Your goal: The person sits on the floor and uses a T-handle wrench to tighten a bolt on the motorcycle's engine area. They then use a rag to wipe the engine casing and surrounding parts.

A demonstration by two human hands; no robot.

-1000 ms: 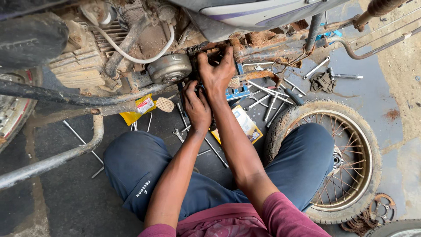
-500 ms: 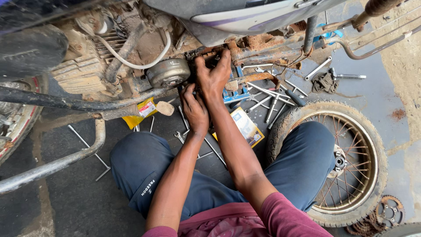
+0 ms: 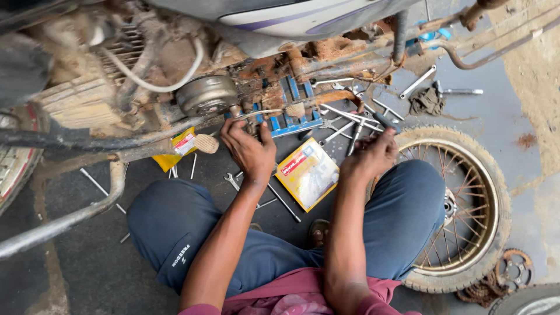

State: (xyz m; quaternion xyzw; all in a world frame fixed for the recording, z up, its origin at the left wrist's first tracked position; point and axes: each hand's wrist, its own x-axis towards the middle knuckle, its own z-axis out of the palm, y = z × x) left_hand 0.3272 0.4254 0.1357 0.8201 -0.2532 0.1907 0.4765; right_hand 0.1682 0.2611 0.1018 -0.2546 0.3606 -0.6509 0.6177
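1. Both hands have come down off the engine: half a second ago the right hand [image 3: 373, 154] reached up by the round engine cover [image 3: 207, 94]; now it sits lower, at about 4 o'clock from that cover, over the loose spanners [image 3: 344, 116] on the floor.
2. Its fingers are curled downward toward the tools; I cannot tell whether they have closed on one.
3. Left hand [image 3: 249, 150] hovers just below the engine cover, at its 5 o'clock, fingers bent and loosely spread, with its fingertips hidden against the motorcycle's underside; any grip cannot be made out.
4. A yellow packet [image 3: 307, 172] lies flat on the floor between the two hands, touched by neither.
5. A spoked wheel [image 3: 461, 210] lies flat at 3 o'clock of the right knee.
6. Judged from this, the step in hand is picking a tool while the left hand keeps its place at the fitting.
7. A firm hold on the right-sized spanner seems called for before reaching back up.
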